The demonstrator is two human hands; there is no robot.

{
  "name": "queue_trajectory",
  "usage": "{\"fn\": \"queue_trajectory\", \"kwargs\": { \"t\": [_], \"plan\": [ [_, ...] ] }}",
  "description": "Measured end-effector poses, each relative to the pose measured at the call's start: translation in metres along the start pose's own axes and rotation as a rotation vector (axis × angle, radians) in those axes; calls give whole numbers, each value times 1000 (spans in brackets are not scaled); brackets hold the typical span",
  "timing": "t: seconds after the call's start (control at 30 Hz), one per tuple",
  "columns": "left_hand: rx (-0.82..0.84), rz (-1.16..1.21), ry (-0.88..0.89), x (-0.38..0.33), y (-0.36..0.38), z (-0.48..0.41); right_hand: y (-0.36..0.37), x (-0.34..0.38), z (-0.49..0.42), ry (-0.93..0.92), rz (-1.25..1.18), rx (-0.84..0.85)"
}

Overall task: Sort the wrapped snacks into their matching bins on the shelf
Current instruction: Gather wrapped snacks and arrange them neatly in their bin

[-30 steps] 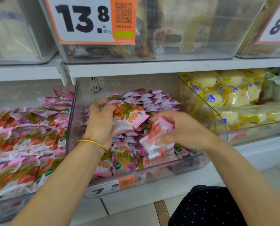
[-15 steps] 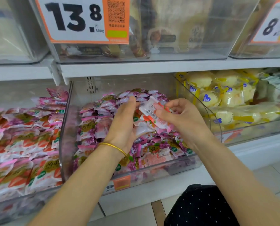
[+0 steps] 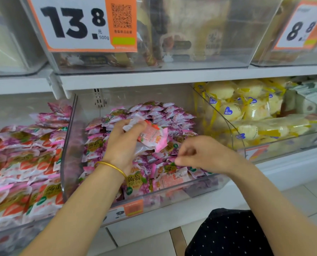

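The orange-and-pink packets [image 3: 152, 136] are sitting in the grip of the left hand [image 3: 123, 143], which is hanging above the middle bin [image 3: 70, 137] full of purple packets [image 3: 163, 113]. The fingers are closing around one end of the small bundle. The rest is sticking out to the right of the grip, with its long axis running from upper left down to lower right. These packets are looking like the orange ones piled in the left bin [image 3: 10, 237], so I am judging that this bin is where they belong. It is lying to the left of the grip, just on the other side of the clear wall, and the left hand is nearer to it than the right one. The coming move is probably asking only for a short carry over that wall and then for the fingers to loosen. The right hand [image 3: 203, 154] is lying to the right of the held bundle and lower, close over the front of the purple pile. Its thumb and forefinger are coming together at the tips, but the picture is too blurred to tell whether they are pinching anything. Just below these fingertips a pale pink packet [image 3: 172, 180] is lying with its back up, possibly one more stray.
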State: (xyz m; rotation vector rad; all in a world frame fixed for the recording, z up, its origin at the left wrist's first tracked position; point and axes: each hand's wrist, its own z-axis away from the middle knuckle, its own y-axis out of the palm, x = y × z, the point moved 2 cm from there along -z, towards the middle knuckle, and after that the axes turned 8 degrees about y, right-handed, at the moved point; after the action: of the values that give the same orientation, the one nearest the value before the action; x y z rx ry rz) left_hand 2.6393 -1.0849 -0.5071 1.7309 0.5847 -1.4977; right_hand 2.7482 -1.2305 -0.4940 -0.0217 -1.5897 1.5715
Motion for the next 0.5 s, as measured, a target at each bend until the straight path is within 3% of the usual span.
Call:
{"fn": "queue_trajectory", "kwargs": {
  "t": [0.07, 0.23, 0.37, 0.5],
  "plan": [
    [-5, 14, -7, -2, -3, 0, 8, 2, 2, -15, 111, 117],
    [21, 50, 0, -2, -5, 2, 11, 6, 4, -42, 216, 139],
    [10, 79, 3, -4, -10, 3, -4, 6, 8, -14, -20, 123],
    [5, 78, 28, -5, -16, 3, -20, 5, 12, -39, -346, -169]
  ]
}}
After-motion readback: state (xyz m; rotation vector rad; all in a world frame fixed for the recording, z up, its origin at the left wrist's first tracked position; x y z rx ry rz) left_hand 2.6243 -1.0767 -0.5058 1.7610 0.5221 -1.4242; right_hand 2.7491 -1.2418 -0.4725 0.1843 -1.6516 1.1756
